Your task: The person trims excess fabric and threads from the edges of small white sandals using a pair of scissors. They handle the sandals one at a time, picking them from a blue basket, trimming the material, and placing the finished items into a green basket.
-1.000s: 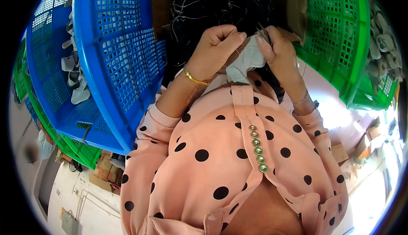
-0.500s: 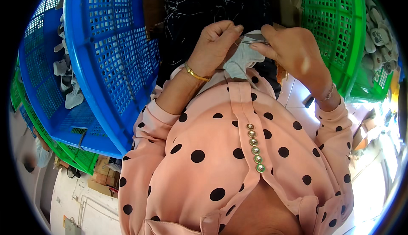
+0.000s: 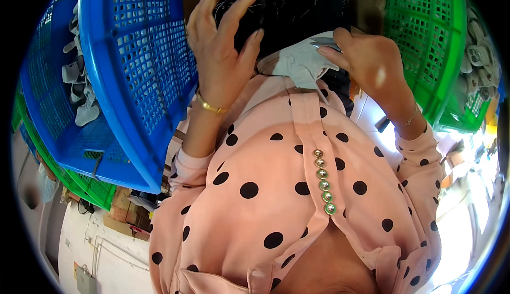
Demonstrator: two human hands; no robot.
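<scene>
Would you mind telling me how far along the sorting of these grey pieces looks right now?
Done: a number of grey pieces lie in the blue basket, and more in the green basket. In hand: the right hand grips one grey piece, while the left hand is raised with spread fingers, holding nothing. Left: a dark heap lies between the baskets; how much remains cannot be told.

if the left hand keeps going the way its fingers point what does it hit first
Most likely the black fabric with loose pale threads: the left hand is open, fingers spread and pointing up toward it. Depth is unclear; the fingertips may already touch it.
</scene>
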